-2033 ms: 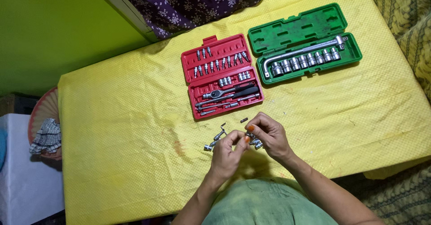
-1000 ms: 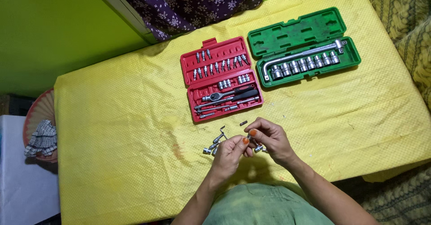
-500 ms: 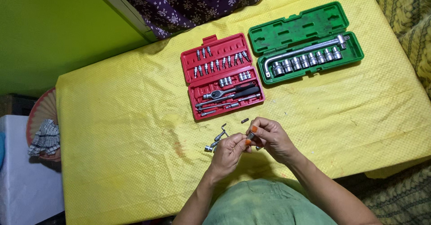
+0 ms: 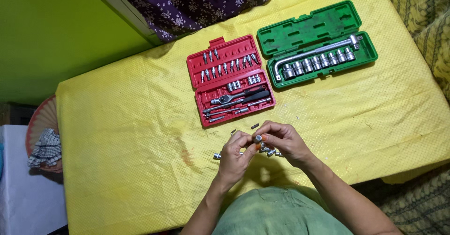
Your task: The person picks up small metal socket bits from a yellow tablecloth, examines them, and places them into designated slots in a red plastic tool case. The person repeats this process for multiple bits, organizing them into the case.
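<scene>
While our left hand (image 4: 236,156) and right hand (image 4: 281,141) meet just below the red socket case (image 4: 228,87), we pinch a small metal socket (image 4: 258,138) between the fingertips of both, held above the bench (image 4: 122,136) with its yellow cloth. More loose sockets (image 4: 272,152) lie under our right hand, touching the cloth. To the right of the red case, the green socket case (image 4: 318,42) lies open.

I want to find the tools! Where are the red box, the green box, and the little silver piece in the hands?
red case (image 4: 220,52): head view, on its open lid.
green case (image 4: 309,28): head view, on its open lid.
small silver piece (image 4: 258,138): head view, between the fingertips of both hands.
</scene>
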